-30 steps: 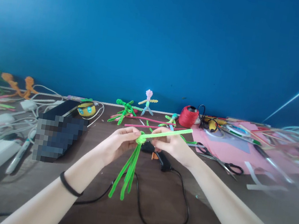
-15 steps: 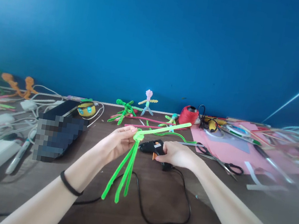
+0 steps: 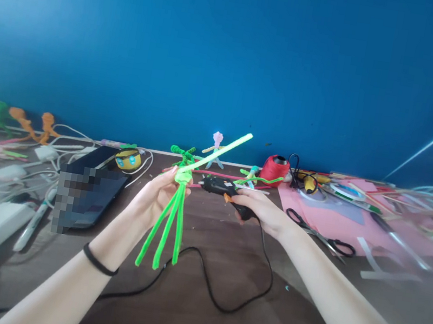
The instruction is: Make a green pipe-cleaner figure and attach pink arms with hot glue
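My left hand [image 3: 152,195] holds a bundle of bright green pipe cleaners [image 3: 170,220] at its knot, raised above the brown table [image 3: 193,311]. Several strands hang down from the knot and one strand sticks up to the right. My right hand [image 3: 260,211] grips a black hot glue gun [image 3: 218,186] with an orange trigger. The gun is lifted off the table and its nozzle points left, close to the green knot. Its black cord [image 3: 228,295] loops over the table in front of me.
Finished pipe cleaner figures [image 3: 215,148] stand by the blue wall. A red thread spool [image 3: 275,168], scissors [image 3: 322,234], pink paper [image 3: 335,213] and paper strips lie at the right. A dark tablet [image 3: 91,186], white cables and a pen [image 3: 30,225] lie at the left.
My right hand let go of the green strand, took hold of the glue gun and lifted it toward the knot. My left hand raised and tilted the bundle.
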The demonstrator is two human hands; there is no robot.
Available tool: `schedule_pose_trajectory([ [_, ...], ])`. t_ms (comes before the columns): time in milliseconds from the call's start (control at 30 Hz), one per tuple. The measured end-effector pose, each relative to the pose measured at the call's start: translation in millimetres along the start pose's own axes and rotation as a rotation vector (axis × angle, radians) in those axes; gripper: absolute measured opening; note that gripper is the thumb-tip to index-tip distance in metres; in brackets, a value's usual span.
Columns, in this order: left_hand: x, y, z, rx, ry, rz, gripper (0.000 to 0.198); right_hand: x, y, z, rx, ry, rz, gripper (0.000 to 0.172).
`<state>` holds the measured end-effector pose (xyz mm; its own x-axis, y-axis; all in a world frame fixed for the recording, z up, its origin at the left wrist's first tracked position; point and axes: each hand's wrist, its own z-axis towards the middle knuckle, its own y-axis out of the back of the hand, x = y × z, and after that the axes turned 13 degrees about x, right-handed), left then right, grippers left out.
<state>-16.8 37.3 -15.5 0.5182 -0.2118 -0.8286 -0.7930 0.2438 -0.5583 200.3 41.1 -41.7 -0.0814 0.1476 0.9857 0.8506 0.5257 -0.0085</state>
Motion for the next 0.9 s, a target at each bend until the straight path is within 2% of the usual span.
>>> schedule_pose_trajectory([
  [67, -2, -0.1, 0, 0.030, -0.020, -0.044, 0.024, -1, 2, -2, 0.082, 0.073, 0.170, 0.014],
  [167, -3, 2.4, 1, 0.075, -0.002, -0.084, 0.022, -3, 2, -6, 0.282, 0.145, 0.338, 0.013],
  [233, -2, 5.0, 1, 0.094, 0.023, -0.088, 0.020, -3, 0, -8, 0.403, 0.182, 0.371, 0.012],
  [333, 2, 6.9, 2, 0.114, 0.011, -0.100, 0.016, 0, -4, -10, 0.498, 0.248, 0.353, 0.020],
  [433, 8, 4.1, 2, 0.120, -0.027, -0.099, 0.010, 2, -7, -10, 0.474, 0.313, 0.312, 0.027],
  [633, 11, -5.1, -1, 0.076, -0.011, -0.042, 0.010, 2, -10, -8, 0.396, 0.356, 0.260, 0.012],
  [900, 12, -4.2, -3, 0.113, -0.016, -0.044, 0.015, 2, -13, -6, 0.301, 0.357, 0.253, 0.015],
])
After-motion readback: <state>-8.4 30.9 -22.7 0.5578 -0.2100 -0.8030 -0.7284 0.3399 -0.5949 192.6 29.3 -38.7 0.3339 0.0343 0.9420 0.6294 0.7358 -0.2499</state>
